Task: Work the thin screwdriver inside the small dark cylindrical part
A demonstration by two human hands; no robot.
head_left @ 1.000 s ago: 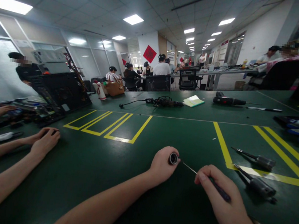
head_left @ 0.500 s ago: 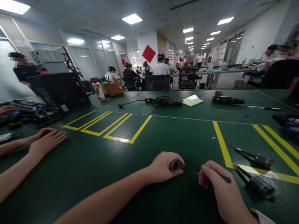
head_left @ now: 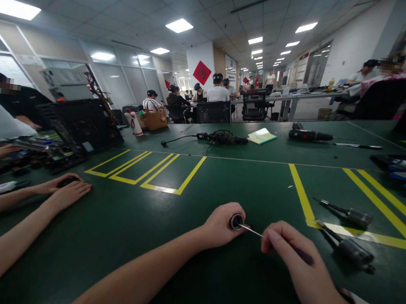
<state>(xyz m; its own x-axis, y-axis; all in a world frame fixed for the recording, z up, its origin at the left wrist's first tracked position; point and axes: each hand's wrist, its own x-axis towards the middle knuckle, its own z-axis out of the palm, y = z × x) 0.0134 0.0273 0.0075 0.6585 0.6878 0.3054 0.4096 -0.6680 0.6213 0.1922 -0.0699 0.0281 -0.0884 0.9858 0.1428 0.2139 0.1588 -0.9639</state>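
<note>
My left hand (head_left: 221,224) is wrapped around a small hollow metal cylinder (head_left: 236,221), its open end facing me. My right hand (head_left: 286,245), with a pale watch band at the wrist, grips a thin-shafted tool (head_left: 253,230) with a dark handle lying along the palm. The shaft points left, and its tip is at the cylinder's mouth; how deep it reaches cannot be made out. To the right of my right hand lie two dark motor-like parts with long thin shafts, one farther (head_left: 359,217) and one nearer (head_left: 355,253).
Yellow tape (head_left: 160,189) marks the green table (head_left: 160,246). Farther back lie a cabled device (head_left: 223,137), a notepad (head_left: 262,136), a power screwdriver (head_left: 310,134) and a pen (head_left: 358,145). At left are a co-worker's hands (head_left: 66,191) and a black machine frame (head_left: 80,121).
My right hand has moved slightly left, bringing the tool's tip to the cylinder's opening. My left hand has shifted a little left and up. A person at far left now leans over.
</note>
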